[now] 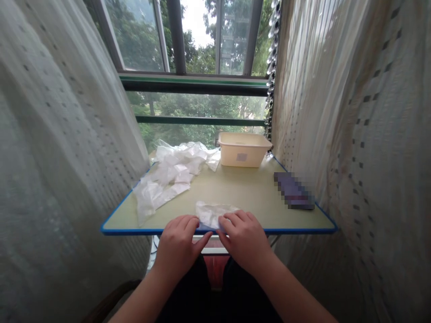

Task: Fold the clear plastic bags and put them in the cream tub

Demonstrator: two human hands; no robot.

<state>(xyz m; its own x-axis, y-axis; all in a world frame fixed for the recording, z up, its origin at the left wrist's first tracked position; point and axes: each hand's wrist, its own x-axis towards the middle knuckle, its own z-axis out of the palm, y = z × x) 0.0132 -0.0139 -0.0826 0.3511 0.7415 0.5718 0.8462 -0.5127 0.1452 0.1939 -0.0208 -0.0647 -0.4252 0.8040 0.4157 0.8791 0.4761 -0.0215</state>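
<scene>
A small clear plastic bag (213, 211) lies at the near edge of the table (242, 193). My left hand (178, 244) rests on the table edge with its fingers curled onto the bag's left side. On the bag's right side sits my right hand (244, 237), its fingertips pressing or pinching the plastic. Both hands grip the same bag.
A heap of clear plastic bags (170, 177) covers the table's left and back. A cream plastic bin (243, 149) stands at the back. A dark flat object (293, 190), blurred out, lies at the right. Sheer curtains (353, 134) hang on both sides, a window behind.
</scene>
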